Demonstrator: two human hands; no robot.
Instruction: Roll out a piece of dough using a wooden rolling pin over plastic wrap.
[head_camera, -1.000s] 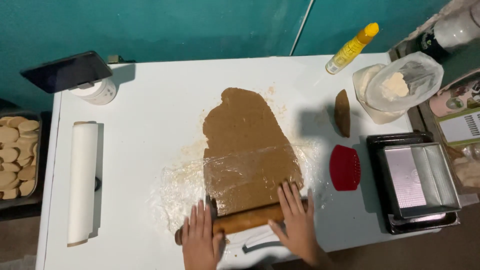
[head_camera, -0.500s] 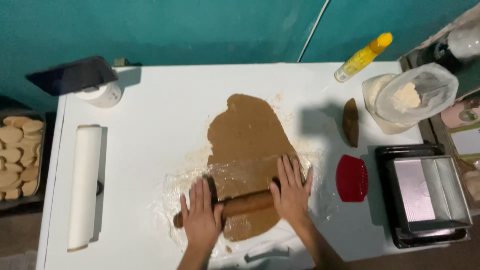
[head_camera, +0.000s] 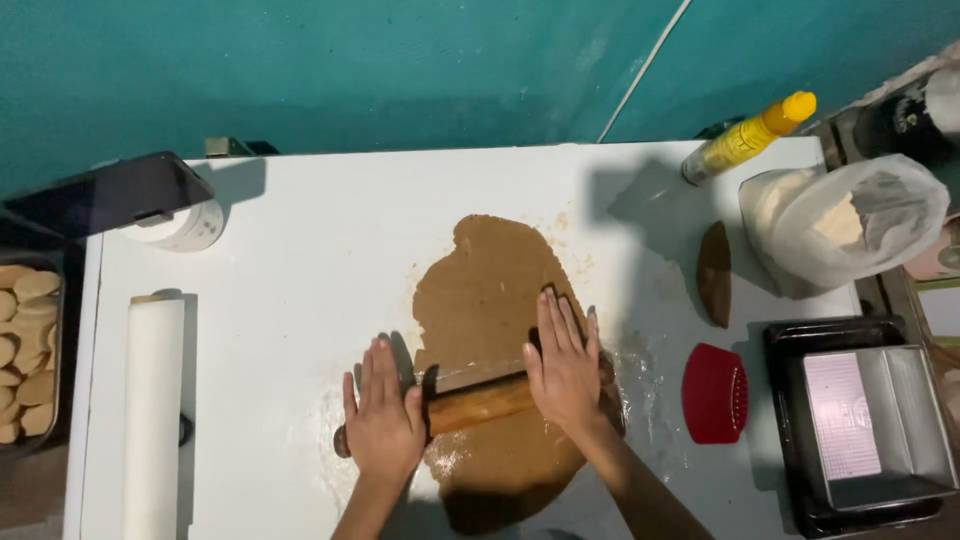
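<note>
Both hands lie flat, fingers spread open, gripping nothing: left hand (head_camera: 383, 420) and right hand (head_camera: 564, 362) press the wooden rolling pin (head_camera: 478, 402) under their palms, across the brown dough sheet (head_camera: 495, 300) on the white bench (head_camera: 320, 260).

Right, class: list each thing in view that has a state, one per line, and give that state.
Dough: rolled flat, floured.
Rolling pin: lying across dough, under both palms.
Left hand: flat on pin.
Right hand: flat on pin.
Yellow bottle: capped, tilted.
Paper roll: rolled up.
Baking tin: empty.
</note>
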